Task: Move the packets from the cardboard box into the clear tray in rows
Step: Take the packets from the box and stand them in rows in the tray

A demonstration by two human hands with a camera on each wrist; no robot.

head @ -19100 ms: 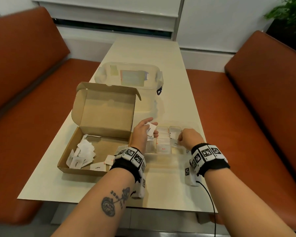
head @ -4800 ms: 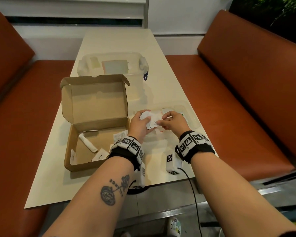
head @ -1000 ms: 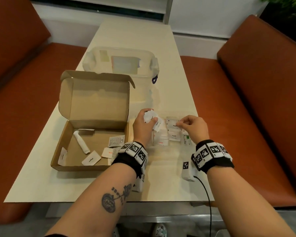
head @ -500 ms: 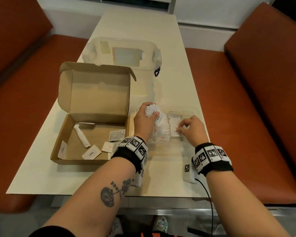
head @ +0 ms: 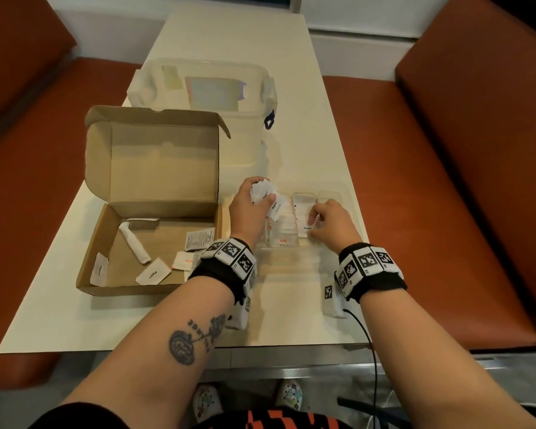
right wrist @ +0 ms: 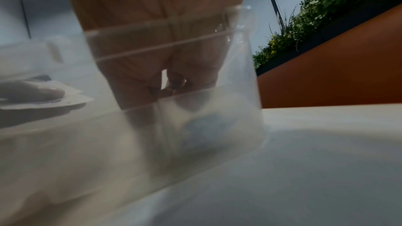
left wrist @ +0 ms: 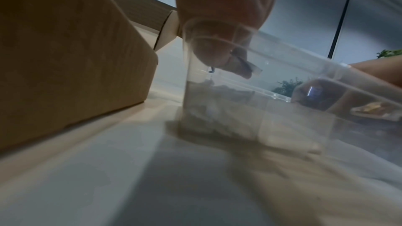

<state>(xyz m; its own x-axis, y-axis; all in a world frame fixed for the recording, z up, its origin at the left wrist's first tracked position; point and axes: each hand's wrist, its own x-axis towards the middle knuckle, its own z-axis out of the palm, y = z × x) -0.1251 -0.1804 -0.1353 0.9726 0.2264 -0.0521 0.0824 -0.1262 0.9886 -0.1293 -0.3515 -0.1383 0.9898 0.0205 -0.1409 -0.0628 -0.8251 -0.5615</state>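
Note:
The open cardboard box sits left on the table, with a few packets and a white roll on its floor. To its right stands the clear tray, with rows of white packets in it. My left hand grips a bunch of packets above the tray's left end. My right hand pinches a Pepper packet low in the tray's middle row. In the wrist views each hand, left and right, shows blurred through the tray wall.
A clear lidded tub stands behind the box. Orange benches flank the table on both sides. The table's near edge runs just under my forearms. A green plant is beyond the right bench.
My right hand has come down from the tray's far part to the middle row with a packet. My left hand keeps its bunch in much the same place. The box contents look unchanged.

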